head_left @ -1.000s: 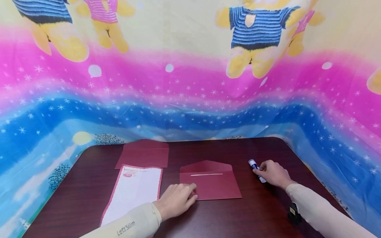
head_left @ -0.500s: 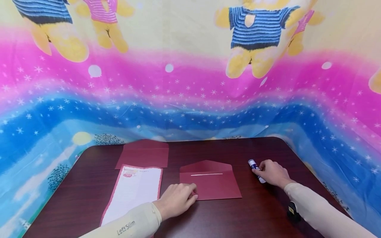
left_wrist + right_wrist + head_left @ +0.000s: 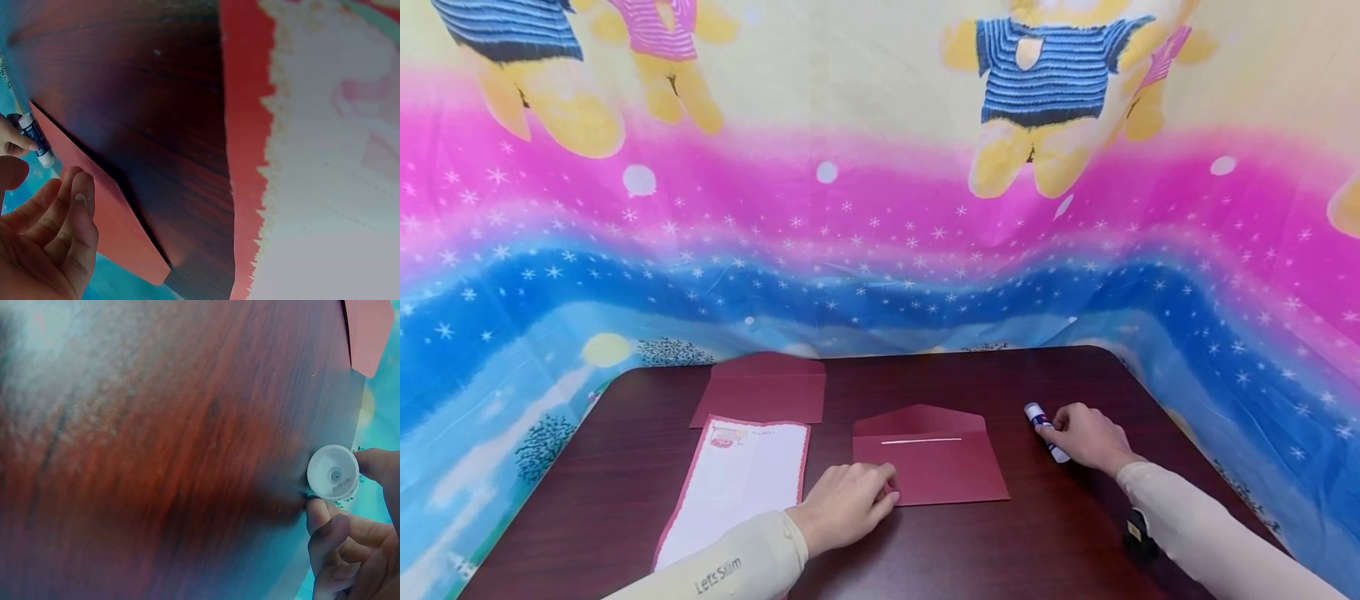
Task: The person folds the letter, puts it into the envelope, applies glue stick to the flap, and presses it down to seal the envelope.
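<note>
A dark red envelope (image 3: pixel 940 471) lies flap up on the table, with a thin white strip (image 3: pixel 921 441) just below its fold. My left hand (image 3: pixel 848 502) is at its lower left corner, fingers loosely bent; in the left wrist view nothing shows between the thumb and fingers. To the right, my right hand (image 3: pixel 1093 437) pinches a white and blue glue stick (image 3: pixel 1037 417) between thumb and fingers. The right wrist view shows the round white base (image 3: pixel 332 472) of that stick facing the camera.
A second dark red envelope (image 3: pixel 767 396) lies at the back left. In front of it is a sheet of white letter paper (image 3: pixel 741 475) with a red border, partly under the left sleeve (image 3: pixel 737 562). A patterned cloth (image 3: pixel 880 208) hangs around the dark wooden table (image 3: pixel 947 550).
Over the last second the right hand has shifted very slightly to the left with the glue stick. My left hand, the envelopes and the letter paper have stayed put.
</note>
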Tool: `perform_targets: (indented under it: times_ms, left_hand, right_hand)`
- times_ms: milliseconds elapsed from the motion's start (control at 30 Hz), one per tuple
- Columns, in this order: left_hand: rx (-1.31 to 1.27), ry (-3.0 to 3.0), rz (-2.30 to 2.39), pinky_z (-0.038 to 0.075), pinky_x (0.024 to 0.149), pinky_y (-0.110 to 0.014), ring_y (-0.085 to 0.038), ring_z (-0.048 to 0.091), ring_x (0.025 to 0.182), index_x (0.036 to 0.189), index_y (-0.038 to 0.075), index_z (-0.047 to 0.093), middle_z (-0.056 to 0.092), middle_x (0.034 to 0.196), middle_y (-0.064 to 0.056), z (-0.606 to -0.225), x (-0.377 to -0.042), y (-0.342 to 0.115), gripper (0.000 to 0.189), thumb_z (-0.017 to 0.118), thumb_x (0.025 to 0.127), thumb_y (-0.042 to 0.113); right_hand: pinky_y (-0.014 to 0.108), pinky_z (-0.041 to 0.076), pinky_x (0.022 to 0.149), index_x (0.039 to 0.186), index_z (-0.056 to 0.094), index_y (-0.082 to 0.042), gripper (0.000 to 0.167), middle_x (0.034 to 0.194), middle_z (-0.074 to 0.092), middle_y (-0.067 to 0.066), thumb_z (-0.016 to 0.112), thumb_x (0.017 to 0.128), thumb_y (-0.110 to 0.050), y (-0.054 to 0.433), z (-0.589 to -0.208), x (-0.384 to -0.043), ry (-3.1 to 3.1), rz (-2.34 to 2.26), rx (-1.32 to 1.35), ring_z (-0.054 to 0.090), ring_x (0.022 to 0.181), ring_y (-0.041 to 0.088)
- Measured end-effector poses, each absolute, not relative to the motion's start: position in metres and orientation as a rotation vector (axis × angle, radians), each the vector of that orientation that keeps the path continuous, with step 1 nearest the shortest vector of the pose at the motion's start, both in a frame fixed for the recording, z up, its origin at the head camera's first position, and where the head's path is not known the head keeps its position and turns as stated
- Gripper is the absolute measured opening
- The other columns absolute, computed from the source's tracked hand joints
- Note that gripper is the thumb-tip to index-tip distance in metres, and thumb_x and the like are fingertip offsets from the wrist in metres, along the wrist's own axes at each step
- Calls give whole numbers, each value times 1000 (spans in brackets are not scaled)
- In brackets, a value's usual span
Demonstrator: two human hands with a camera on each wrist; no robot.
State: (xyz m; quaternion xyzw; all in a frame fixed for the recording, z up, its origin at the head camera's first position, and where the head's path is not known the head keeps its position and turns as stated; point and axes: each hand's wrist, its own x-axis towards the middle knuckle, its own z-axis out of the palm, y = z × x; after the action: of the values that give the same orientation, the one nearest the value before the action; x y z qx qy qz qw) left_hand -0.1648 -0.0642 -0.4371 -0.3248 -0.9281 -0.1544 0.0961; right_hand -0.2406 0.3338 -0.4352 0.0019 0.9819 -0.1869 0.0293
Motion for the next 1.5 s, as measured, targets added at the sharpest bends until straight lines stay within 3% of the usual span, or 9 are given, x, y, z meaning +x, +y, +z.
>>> perform_targets:
  times_ms: [300, 933, 1200, 1367, 1500]
  left_hand:
    - [-960, -2754, -469, 42, 51, -22, 4, 51, 58, 85, 24, 63, 59, 67, 19, -437, -164, -66, 9, 67, 94, 27]
    - [-962, -2747, -456, 41, 51, -22, 3, 51, 57, 84, 23, 62, 58, 66, 18, -437, -163, -66, 11, 66, 94, 27]
    - [-941, -2751, -492, 39, 51, -22, 1, 46, 56, 86, 21, 62, 53, 63, 15, -432, -168, -69, 11, 67, 95, 26]
    - [-904, -2783, -535, 40, 53, -20, 1, 46, 58, 93, 19, 64, 54, 64, 14, -429, -173, -71, 9, 66, 96, 26]
    - [-853, -2774, -539, 42, 54, -20, 0, 49, 60, 98, 18, 66, 58, 66, 12, -429, -177, -74, 10, 68, 95, 27]
  right_hand:
    - [32, 40, 52, 78, 69, -14, 28, 65, 61, -2, 67, 94, -37, 335, -437, -239, 3045, -593, 0, 53, 59, 17]
    - [33, 40, 51, 76, 68, -14, 33, 61, 59, -1, 65, 95, -41, 335, -433, -238, 3043, -581, 17, 53, 58, 17]
    - [32, 45, 57, 105, 73, -3, 43, 86, 72, 6, 64, 96, -44, 334, -417, -242, 3100, -584, -1, 60, 70, 16]
    - [33, 49, 59, 111, 72, -4, 46, 92, 73, 8, 63, 97, -47, 324, -405, -243, 3183, -604, -57, 63, 75, 17]
    - [43, 54, 66, 115, 71, -6, 47, 101, 74, 11, 64, 96, -49, 306, -398, -239, 3231, -623, -143, 67, 84, 22]
